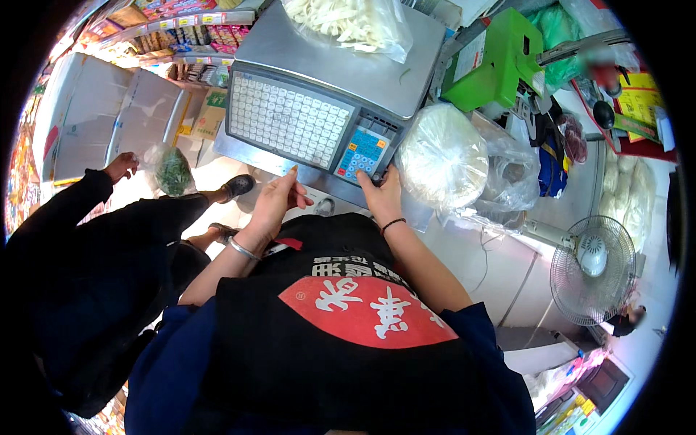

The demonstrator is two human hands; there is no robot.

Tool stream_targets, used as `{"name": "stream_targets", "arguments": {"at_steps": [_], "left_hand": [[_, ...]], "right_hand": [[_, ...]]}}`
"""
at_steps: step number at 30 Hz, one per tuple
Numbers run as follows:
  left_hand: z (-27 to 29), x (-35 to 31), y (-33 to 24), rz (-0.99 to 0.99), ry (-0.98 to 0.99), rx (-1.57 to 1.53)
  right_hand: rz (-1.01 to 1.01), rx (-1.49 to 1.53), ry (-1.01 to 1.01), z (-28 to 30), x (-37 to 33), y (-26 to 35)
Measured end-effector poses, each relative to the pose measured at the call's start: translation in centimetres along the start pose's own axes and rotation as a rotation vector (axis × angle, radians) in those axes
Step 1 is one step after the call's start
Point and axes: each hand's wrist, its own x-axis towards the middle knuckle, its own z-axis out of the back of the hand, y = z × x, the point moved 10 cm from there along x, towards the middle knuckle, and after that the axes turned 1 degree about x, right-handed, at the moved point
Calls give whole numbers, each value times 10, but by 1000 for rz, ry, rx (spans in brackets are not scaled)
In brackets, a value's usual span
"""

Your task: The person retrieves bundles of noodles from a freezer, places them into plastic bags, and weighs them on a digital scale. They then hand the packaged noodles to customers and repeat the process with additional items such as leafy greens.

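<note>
A grey price-computing scale [326,94] stands before me, with a wide grid of white keys [286,119] and a blue keypad [364,152]. A clear plastic bag of pale, noodle-like strips [348,25] lies on its metal plate. My right hand [384,194] is at the keypad, its thumb on the lower keys and its fingers spread by the scale's right corner. Just off the front edge, my left hand [274,203] is raised with loosely bent fingers apart, and nothing shows in it.
To the left, another person's hand [122,167] is beside a clear bag of green vegetables [172,170]. A large roll of clear bags [444,156] and a green box-shaped device [493,58] stand right of the scale. Farther right is a fan [593,268]. Stocked shelves [174,25] line the back left.
</note>
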Motion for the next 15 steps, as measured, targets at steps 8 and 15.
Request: {"name": "stream_targets", "arguments": {"at_steps": [8,15], "left_hand": [[3,11,-11,7,92,32],[2,14,-14,22,116,28]], "right_hand": [[0,-91,-109,4,1,-10],[-10,164,-154,1,8,-20]]}}
